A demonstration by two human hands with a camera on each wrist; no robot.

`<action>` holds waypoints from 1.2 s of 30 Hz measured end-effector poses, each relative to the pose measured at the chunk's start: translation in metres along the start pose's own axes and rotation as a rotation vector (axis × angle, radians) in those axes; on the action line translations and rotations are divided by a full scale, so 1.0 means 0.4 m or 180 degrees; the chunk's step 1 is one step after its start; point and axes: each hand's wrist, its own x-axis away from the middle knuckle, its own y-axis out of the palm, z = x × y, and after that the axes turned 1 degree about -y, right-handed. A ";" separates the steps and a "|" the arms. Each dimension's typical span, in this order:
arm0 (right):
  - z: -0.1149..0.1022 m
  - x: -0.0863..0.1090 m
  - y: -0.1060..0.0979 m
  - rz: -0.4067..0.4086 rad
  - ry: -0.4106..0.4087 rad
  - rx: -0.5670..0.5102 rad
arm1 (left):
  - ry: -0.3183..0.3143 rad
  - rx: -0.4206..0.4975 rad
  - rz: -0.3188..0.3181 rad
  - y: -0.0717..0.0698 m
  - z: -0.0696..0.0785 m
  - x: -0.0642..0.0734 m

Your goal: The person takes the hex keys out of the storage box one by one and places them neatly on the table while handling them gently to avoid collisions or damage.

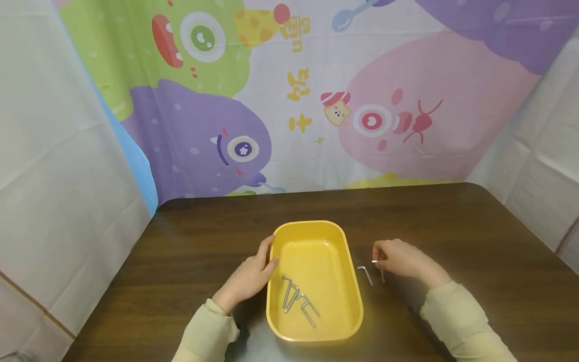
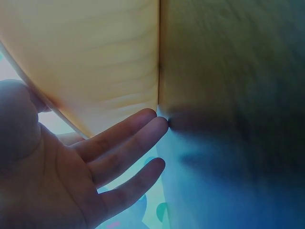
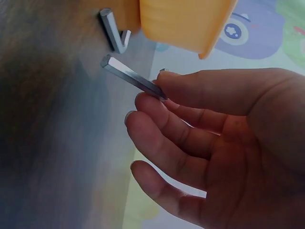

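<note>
A yellow plastic tray [image 1: 314, 271] stands on the table with several L-shaped hex keys [image 1: 298, 301] lying in its near left part. My left hand [image 1: 248, 276] grips the tray's left rim, thumb over the edge. In the left wrist view its fingers [image 2: 131, 143] lie along the outer wall. To the right of the tray, my right hand [image 1: 400, 259] pinches a hex key [image 3: 131, 77] between thumb and fingers; the fingertips hide its bend in the right wrist view. Another hex key [image 1: 366, 275] lies on the table between that hand and the tray.
The dark wooden table [image 1: 217, 223] reaches back to a cartoon-printed curtain [image 1: 298, 161]. White cloth walls [image 1: 59, 166] flank both sides.
</note>
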 end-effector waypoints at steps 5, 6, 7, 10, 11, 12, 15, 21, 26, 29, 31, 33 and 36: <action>0.015 -0.008 0.012 0.0004 0.0000 0.0027 | 0.0034 -0.0024 0.0048 0.000 -0.001 -0.002; 0.018 -0.009 0.014 -0.0002 0.0001 0.0022 | 0.0034 -0.0035 0.0053 0.000 0.000 -0.002; 0.020 -0.010 0.017 -0.0015 0.0002 0.0015 | 0.0029 -0.0043 0.0053 0.000 0.000 -0.002; 0.027 -0.013 0.025 -0.0072 0.0009 -0.0019 | 0.0014 -0.0059 0.0045 0.001 0.000 -0.002; 0.029 -0.013 0.027 -0.0088 0.0013 -0.0032 | 0.0013 -0.0061 0.0049 0.001 -0.001 -0.002; 0.030 -0.014 0.029 -0.0099 0.0021 -0.0040 | 0.0014 -0.0061 0.0055 0.001 -0.001 -0.003; 0.034 -0.016 0.034 -0.0117 0.0039 -0.0038 | 0.0015 -0.0054 0.0070 0.002 -0.001 -0.004; 0.036 -0.015 0.043 -0.0093 0.0097 0.0017 | -0.0023 -0.0076 0.0077 0.005 -0.002 -0.004; 0.037 -0.017 0.044 -0.0066 0.0103 0.0097 | -0.0023 -0.0058 0.0078 0.004 -0.003 -0.003; 0.038 -0.019 0.045 -0.0055 0.0102 0.0144 | -0.0034 -0.0048 0.0076 0.003 -0.003 -0.004; 0.037 -0.020 0.045 -0.0053 0.0104 0.0165 | -0.0043 -0.0049 0.0081 0.004 -0.003 -0.005; 0.037 -0.019 0.046 -0.0049 0.0116 0.0160 | -0.0041 -0.0056 0.0095 0.004 -0.002 -0.005; 0.036 -0.018 0.046 -0.0064 0.0140 0.0134 | -0.0050 -0.0062 0.0100 0.004 -0.002 -0.004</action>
